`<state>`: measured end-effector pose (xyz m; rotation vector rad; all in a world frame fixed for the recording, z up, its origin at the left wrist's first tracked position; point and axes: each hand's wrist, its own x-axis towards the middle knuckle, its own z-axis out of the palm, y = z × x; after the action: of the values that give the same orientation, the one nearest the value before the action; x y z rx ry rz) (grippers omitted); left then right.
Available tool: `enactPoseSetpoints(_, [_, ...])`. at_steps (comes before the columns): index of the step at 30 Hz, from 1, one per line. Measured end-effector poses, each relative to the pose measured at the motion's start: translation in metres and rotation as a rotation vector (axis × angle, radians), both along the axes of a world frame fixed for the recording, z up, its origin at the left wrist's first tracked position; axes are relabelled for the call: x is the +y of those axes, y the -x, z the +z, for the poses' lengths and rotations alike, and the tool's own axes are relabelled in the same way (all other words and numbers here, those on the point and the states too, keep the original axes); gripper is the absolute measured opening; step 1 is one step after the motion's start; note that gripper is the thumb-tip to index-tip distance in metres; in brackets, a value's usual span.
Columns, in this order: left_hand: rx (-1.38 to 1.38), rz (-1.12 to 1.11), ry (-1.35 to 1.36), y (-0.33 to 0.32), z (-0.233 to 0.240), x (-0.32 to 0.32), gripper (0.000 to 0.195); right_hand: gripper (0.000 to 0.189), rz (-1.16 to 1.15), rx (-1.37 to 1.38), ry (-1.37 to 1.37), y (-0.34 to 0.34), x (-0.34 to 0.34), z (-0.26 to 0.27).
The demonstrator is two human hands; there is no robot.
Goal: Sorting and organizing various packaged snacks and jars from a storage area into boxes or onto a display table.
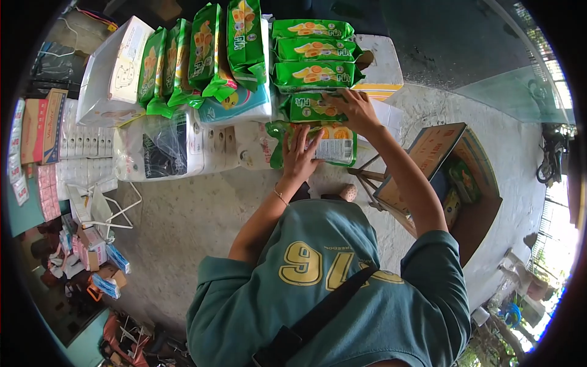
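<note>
My left hand (300, 153) rests with fingers spread on the nearest green biscuit packet (337, 144), whose printed panel and barcode face up. Just behind it, my right hand (357, 109) grips the right end of another green packet (306, 108), partly covering its front. Beyond both hands, three similar packets (316, 73) lie in a row, one behind another. To their left, several more green packets (205, 50) lean on wrapped white and teal packs (236, 108).
A white carton (114, 73) stands at the left, beside wrapped white packs (197, 156). An open cardboard box (479, 206) at my right holds green packets. A white folding frame (107, 208) and piled goods (91, 252) are on the left. A motorbike (548, 158) stands far right.
</note>
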<state>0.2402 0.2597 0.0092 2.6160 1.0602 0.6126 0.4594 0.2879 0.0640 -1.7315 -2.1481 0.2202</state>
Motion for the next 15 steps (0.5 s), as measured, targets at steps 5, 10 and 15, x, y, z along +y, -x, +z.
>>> enactPoseSetpoints(5, [-0.062, -0.011, 0.018, 0.0, 0.001, 0.005, 0.097, 0.072, 0.017, -0.005, -0.027, 0.004, -0.001, -0.001])
enactPoseSetpoints(10, [0.038, -0.118, -0.014, -0.002, 0.008, 0.008, 0.095, 0.079, 0.057, 0.064, -0.171, 0.03, 0.005, -0.005])
enactPoseSetpoints(15, [0.079, -0.177, -0.002, -0.001, 0.013, 0.012, 0.086, 0.076, -0.079, -0.036, -0.138, 0.045, -0.002, -0.004])
